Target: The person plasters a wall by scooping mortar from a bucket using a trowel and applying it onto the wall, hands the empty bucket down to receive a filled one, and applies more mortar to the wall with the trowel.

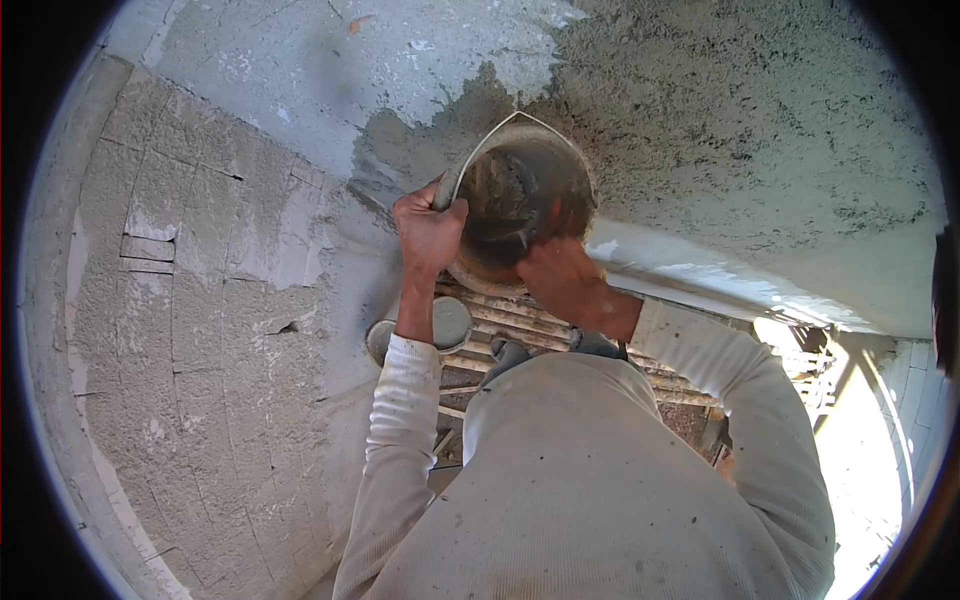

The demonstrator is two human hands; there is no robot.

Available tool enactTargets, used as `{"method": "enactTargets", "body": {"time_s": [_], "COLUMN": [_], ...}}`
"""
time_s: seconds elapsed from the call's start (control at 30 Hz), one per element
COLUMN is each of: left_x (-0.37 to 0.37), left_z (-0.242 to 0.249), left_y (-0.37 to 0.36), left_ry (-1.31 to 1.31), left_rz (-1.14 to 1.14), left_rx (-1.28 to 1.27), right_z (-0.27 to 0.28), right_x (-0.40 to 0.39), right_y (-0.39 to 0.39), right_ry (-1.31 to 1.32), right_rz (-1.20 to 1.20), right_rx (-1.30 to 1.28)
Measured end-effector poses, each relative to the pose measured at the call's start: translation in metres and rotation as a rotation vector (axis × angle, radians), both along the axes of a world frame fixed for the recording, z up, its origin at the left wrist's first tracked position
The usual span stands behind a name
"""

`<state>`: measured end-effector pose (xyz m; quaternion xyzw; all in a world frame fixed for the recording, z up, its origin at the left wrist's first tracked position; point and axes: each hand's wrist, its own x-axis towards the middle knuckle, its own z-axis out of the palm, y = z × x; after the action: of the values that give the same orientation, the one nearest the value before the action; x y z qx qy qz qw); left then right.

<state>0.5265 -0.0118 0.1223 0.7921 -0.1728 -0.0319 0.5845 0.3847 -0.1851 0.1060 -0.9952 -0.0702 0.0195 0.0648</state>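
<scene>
A bucket (548, 140) with a thin wire handle is tipped towards me against the wall, its mouth facing up at me. Inside lies dark grey wet mortar (507, 180), blurred in places. My left hand (432, 222) is closed around the left side of the bucket's rim. At the lower right of the mouth, my right hand (565, 275) reaches into the bucket. Motion smears its fingers, and a reddish blur shows beside them. Whether it grips a tool cannot be made out.
Fresh rough mortar (720, 130) covers the wall ahead; a block wall (230, 290) stands on the left. Below me are scaffold poles (520, 318) under my feet. A container of grey material (452, 322) sits below my left wrist. Bright light falls at lower right.
</scene>
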Motion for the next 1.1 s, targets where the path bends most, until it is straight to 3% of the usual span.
{"method": "enactTargets", "body": {"time_s": [0.03, 0.13, 0.2, 0.27, 0.33, 0.43, 0.53, 0.63, 0.73, 0.83, 0.9, 0.97, 1.1], "left_x": [0.000, -0.006, -0.007, -0.004, -0.012, -0.018, -0.026, -0.032, -0.036, -0.036, -0.035, -0.036, -0.030], "left_z": [-0.002, 0.006, 0.013, 0.015, 0.023, 0.030, 0.019, 0.017, 0.005, 0.010, 0.010, 0.002, 0.018], "left_y": [0.000, -0.002, 0.001, 0.002, -0.001, -0.007, -0.025, -0.017, -0.008, -0.008, -0.014, -0.013, -0.006], "left_ry": [-0.010, -0.056, -0.076, -0.067, -0.095, -0.305, -0.528, -0.471, -0.344, -0.353, -0.396, -0.449, -0.658], "left_rz": [0.014, 0.036, 0.041, 0.065, 0.056, 0.073, 0.112, 0.096, 0.066, 0.067, 0.071, 0.071, -0.012], "left_rx": [-0.014, -0.055, -0.025, 0.031, 0.019, 0.006, -0.106, -0.162, -0.124, -0.136, -0.161, -0.152, -0.081], "right_z": [0.005, 0.028, -0.002, 0.001, 0.034, 0.055, 0.032, 0.051, 0.051, 0.043, 0.051, 0.053, 0.059], "right_x": [-0.002, 0.021, 0.004, 0.007, 0.016, 0.035, 0.022, 0.003, 0.016, 0.009, 0.016, 0.021, 0.030], "right_y": [-0.002, -0.014, -0.009, -0.010, 0.001, -0.017, 0.000, -0.003, -0.008, 0.001, 0.002, -0.004, -0.028], "right_ry": [0.085, -0.117, -0.195, -0.271, -0.335, -0.038, 0.119, 0.107, 0.026, 0.094, -0.094, -0.122, -0.091], "right_rz": [0.017, -0.195, 0.042, 0.080, -0.078, -0.341, -0.407, -0.325, -0.322, -0.068, -0.198, -0.259, -0.259], "right_rx": [0.036, -0.055, -0.158, -0.209, -0.172, 0.021, 0.130, 0.235, 0.123, 0.035, -0.055, -0.085, 0.113]}}
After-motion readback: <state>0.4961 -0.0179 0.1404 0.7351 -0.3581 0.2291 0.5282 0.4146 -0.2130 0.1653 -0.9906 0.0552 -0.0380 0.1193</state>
